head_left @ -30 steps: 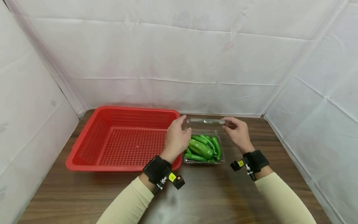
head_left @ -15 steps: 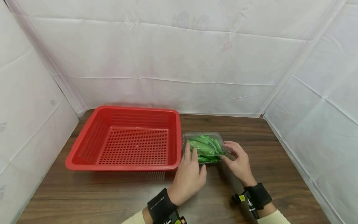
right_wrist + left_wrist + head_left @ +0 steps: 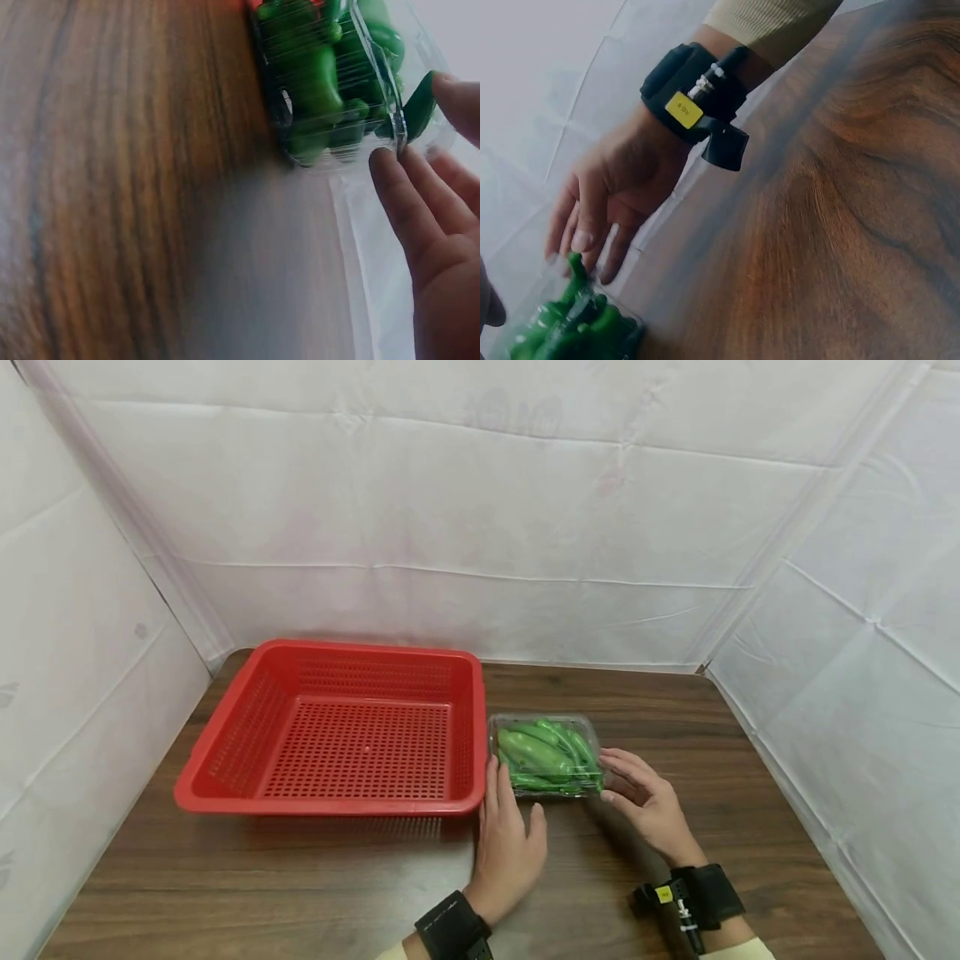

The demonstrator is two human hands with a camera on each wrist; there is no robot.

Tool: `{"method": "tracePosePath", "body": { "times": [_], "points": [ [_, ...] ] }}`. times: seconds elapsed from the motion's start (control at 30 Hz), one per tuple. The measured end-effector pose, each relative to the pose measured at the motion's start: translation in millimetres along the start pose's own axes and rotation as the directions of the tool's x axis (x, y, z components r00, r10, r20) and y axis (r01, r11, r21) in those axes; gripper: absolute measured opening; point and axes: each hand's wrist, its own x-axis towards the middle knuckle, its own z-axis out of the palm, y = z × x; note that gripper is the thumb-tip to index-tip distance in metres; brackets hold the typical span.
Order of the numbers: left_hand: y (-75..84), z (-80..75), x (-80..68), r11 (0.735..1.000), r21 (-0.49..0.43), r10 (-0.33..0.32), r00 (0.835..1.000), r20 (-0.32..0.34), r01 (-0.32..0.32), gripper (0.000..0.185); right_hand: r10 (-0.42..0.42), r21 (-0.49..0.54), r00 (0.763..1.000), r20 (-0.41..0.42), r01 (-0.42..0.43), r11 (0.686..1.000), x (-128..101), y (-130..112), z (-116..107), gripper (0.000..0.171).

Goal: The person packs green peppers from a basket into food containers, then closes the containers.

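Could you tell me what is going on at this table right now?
A person has both hands at a clear plastic box of green peppers on a wooden table. The left hand lies flat, fingers at the box's near left corner; the right hand touches its right edge with relaxed fingers. A red basket sits just left of the box.

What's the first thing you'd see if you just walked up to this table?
The big red basket on the left of the wooden table, with nothing in it. Right beside it sits a clear plastic box full of bright green peppers, with the left hand and right hand at its near corners.
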Motion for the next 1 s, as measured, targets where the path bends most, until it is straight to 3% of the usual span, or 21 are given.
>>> {"method": "tracePosePath", "body": {
  "times": [0.17,0.37,0.5,0.67,0.83,0.93,1.0],
  "points": [
    [-4.5,6.5,3.8,0.995,-0.086,-0.057,0.995,-0.079,0.05,0.064,-0.087,-0.04,0.995,-0.041,0.085,0.996,2.8,3.7,3.1,0.051],
    [-9.3,13.9,6.2,0.999,-0.028,-0.038,0.988,-0.148,0.035,0.053,-0.158,-0.103,0.983,-0.093,0.148,0.984,6.1,5.0,7.2,0.057],
    [-11.0,15.8,12.4,0.997,-0.077,-0.035,0.977,-0.209,0.02,0.04,-0.172,-0.18,0.981,-0.091,0.154,0.972,5.0,4.1,7.4,0.057],
    [-9.7,15.9,20.0,0.985,-0.147,-0.123,0.971,-0.206,0.094,0.031,-0.2,-0.284,0.976,-0.081,0.17,0.944,2.2,4.5,5.9,0.055],
    [-5.4,14.5,24.8,0.953,-0.235,-0.234,0.956,-0.18,0.189,0.026,-0.191,-0.386,0.98,-0.049,0.158,0.909,0.6,2.3,4.1,0.051],
    [-3.7,16.1,26.4,0.94,-0.277,-0.26,0.943,-0.206,0.199,0.022,-0.185,-0.482,0.982,-0.021,0.153,0.863,-0.2,-0.8,2.2,0.05],
    [-2.4,17.5,27.5,0.934,-0.293,-0.275,0.935,-0.225,0.205,0.021,-0.196,-0.553,0.981,0.009,0.168,0.816,0.4,-2.0,0.8,0.049]
  ]
}}
